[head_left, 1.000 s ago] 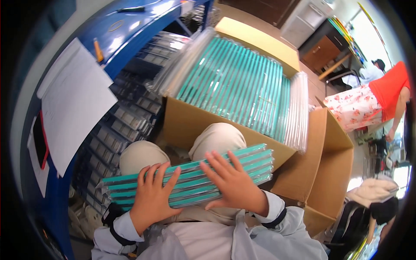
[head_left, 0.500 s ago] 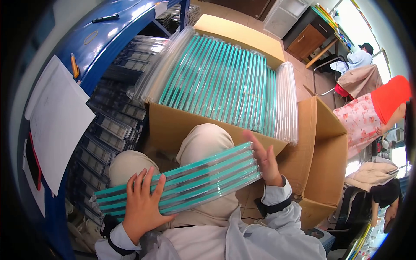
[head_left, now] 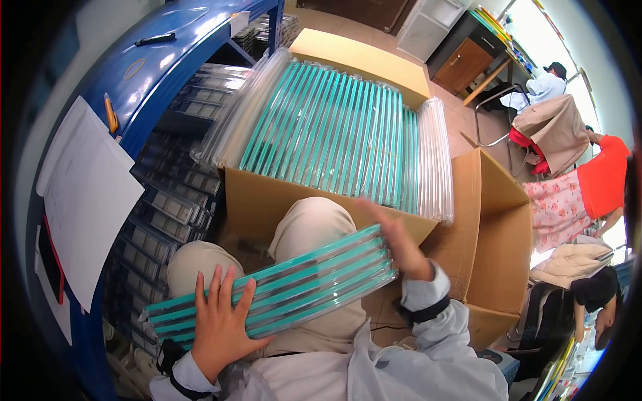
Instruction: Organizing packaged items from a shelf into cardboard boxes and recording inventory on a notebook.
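Fingers (head_left: 381, 217) of right hand (head_left: 402, 246) blurry

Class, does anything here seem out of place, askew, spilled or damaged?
The white sheets look out of place: they jut past the blue table rather than lying wholly on it. The teal-edged bundle under the left hand lies slanted but neatly stacked. No spill or clear damage shows.

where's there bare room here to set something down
The blue table is bare around the thin loop, between the black pen and orange tool. The open carton at right shows bare cardboard inside. Crowded: the packed carton, and the teal packs under the left hand.
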{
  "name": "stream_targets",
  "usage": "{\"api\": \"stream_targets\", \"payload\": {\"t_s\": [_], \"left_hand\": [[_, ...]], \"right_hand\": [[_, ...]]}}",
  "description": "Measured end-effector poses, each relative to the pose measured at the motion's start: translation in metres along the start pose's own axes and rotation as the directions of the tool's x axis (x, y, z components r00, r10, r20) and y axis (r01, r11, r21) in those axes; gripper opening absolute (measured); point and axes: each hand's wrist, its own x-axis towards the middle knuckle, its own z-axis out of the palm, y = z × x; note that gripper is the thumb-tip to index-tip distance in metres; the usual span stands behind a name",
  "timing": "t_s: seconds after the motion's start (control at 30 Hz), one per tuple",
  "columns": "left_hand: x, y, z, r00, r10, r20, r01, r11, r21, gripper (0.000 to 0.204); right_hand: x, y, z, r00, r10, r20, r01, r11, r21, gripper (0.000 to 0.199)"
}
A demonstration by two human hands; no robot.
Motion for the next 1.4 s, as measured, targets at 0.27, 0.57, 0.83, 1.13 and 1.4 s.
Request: {"api": "stream_targets", "payload": {"t_s": [0.27,0.57,0.83,1.13,1.4], "left_hand": [[-0.003,-0.005,0.003,1.0,0.008,-0.01,-0.009,0.997,-0.073,0.098],[0.001,-0.004,0.002,0.997,0.063,-0.041,-0.065,0.996,-0.057,0.102],[0.0,0.015,-0.022,0.995,0.06,0.082,-0.039,0.97,-0.24,0.061],[0.016,-0.016,0.002,0.929,-0.061,-0.364,0.004,0.988,-0.155,0.07],[0.008,-0.076,0.051,0.858,-0.302,-0.416,0.309,0.95,-0.053,0.072]], "right_hand": [[0.008,-0.049,0.02,0.939,-0.272,0.209,0.34,0.653,-0.677,0.102],[0.024,-0.049,0.099,0.781,-0.066,0.621,0.597,0.369,-0.712,0.111],[-0.012,-0.052,0.099,0.831,-0.083,0.55,0.53,0.415,-0.739,0.1],[-0.06,-0.102,0.02,0.948,-0.147,-0.283,-0.257,0.174,-0.951,0.096],[-0.072,-0.031,-0.083,0.567,-0.328,-0.756,-0.81,-0.053,-0.585,0.1]]}}
